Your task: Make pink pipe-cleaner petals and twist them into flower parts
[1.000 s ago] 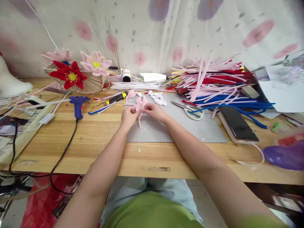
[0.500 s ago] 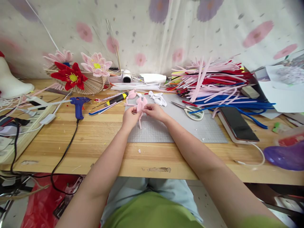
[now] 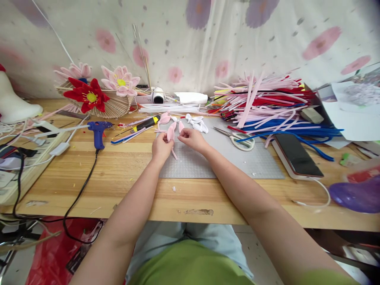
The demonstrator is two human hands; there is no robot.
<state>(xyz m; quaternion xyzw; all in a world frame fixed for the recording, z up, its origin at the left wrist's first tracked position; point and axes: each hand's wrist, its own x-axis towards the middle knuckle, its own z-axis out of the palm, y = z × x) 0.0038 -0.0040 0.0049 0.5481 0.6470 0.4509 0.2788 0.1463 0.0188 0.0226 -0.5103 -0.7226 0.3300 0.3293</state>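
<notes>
My left hand is closed around a pink pipe-cleaner petal, whose stem points down toward the cutting mat. Just to the right, my right hand has its fingertips pinched together. A second pink petal shows right behind those fingertips; whether they grip it or it lies on the mat is hidden. Beyond my hands lie another pink petal piece and several white pipe-cleaner loops.
Scissors, a phone and a heap of pipe cleaners lie to the right. Leftward are a blue glue gun with its cord, a utility knife and finished fuzzy flowers. A purple bag-like item sits far right.
My hands have moved slightly apart. The pink petal in my left hand has shifted left and tilted, opening a gap to the petal by my right hand.
</notes>
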